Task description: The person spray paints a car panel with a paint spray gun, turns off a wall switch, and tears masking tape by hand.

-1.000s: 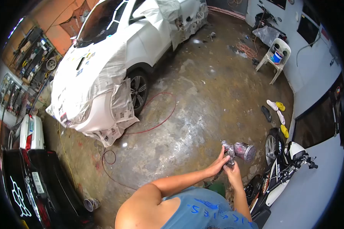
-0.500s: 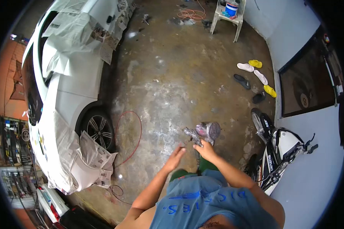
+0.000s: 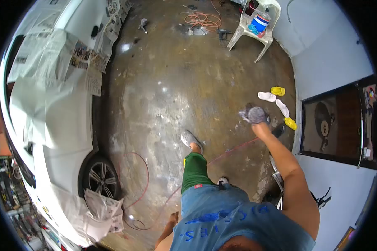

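My right hand [image 3: 261, 130] is stretched out to the right, wrapped round a spray gun whose round, stained cup [image 3: 255, 115] faces up toward me. The hand hides the gun's handle. A thin red hose [image 3: 236, 147] trails from near that hand across the floor toward the lower left. Low beside my body is my left hand [image 3: 173, 217], small and partly shadowed; its finger shape is unclear.
A white car [image 3: 69, 121] covered partly with paper and plastic stands left. A plastic chair [image 3: 240, 31] holds a blue-and-white container [image 3: 259, 23]. Clogs [image 3: 282, 108] lie near the right wall, with a motorcycle [image 3: 276, 173] below. An orange hose [image 3: 203, 20] lies coiled ahead.
Both hands were at the spray gun at first; my left hand has let go and dropped to my side. My right hand has carried the gun outward. One foot now shows forward.
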